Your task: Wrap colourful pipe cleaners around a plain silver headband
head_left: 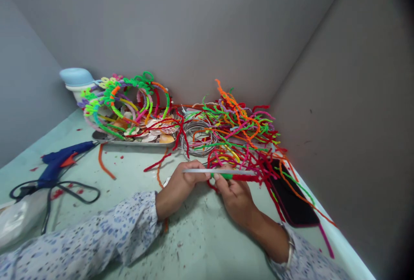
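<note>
Both hands meet at the middle of the table around a headband (194,171), seen edge-on as a thin silvery strip. Green pipe cleaner (228,176) and then red fuzzy wrapping (244,178) cover part of its near side. My left hand (183,181) pinches the band near its bare left portion, thumb and fingers closed. On the green stretch, my right hand (234,196) has its thumb and fingers closed; some of its fingertips are hidden behind the band. A small whitish bit (212,181) shows between the two thumbs.
Behind the hands lie a coil of wire (197,140) and a tangled heap of pipe cleaners (239,120). A metal tray (145,144) holds shells and wrapped headbands (129,99). Left are a blue glue gun (61,163) with cord and a blue-lidded container (76,77); right, a dark phone (296,202).
</note>
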`<state>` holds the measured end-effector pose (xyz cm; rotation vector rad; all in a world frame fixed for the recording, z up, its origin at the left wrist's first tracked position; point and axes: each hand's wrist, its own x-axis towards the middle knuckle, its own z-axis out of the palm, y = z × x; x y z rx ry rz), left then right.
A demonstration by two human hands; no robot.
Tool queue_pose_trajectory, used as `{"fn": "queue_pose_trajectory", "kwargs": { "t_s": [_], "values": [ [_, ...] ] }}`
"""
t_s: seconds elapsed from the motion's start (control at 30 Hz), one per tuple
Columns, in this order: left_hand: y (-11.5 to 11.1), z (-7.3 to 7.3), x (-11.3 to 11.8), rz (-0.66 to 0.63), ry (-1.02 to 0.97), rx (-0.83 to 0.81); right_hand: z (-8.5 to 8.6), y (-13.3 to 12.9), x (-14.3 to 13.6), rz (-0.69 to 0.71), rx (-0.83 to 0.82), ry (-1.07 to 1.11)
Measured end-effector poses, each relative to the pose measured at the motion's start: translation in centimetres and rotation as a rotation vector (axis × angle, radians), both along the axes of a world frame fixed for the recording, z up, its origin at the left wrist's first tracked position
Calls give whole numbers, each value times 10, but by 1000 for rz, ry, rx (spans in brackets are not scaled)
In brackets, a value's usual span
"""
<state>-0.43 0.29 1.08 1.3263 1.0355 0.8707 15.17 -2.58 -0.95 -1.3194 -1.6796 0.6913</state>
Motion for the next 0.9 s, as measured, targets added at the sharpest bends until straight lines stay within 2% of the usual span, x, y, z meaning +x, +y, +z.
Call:
{"fn": "queue_pose_trajectory", "kwargs": {
  "t_s": [0.1, 0.3, 0.47, 0.6, 0.77, 0.9],
  "values": [
    [-2, 0, 3, 18, -26, -48, 0, 2, 0, -9, 30, 4],
    [-2, 3, 6, 50, 51, 53, -8, 5, 2, -42, -61, 15],
    [-5, 11, 5, 66, 69, 79, -3, 1, 0, -2, 33, -43],
    [-5, 5, 7, 53, -15, 75, 1, -2, -1, 35, 104, -78],
    [-3, -5, 9, 27, 13, -45, -4, 1, 2, 41, -11, 28],
    [-4, -6, 7, 14, 39, 46, -9, 6, 4, -37, -87, 181]
  ]
}}
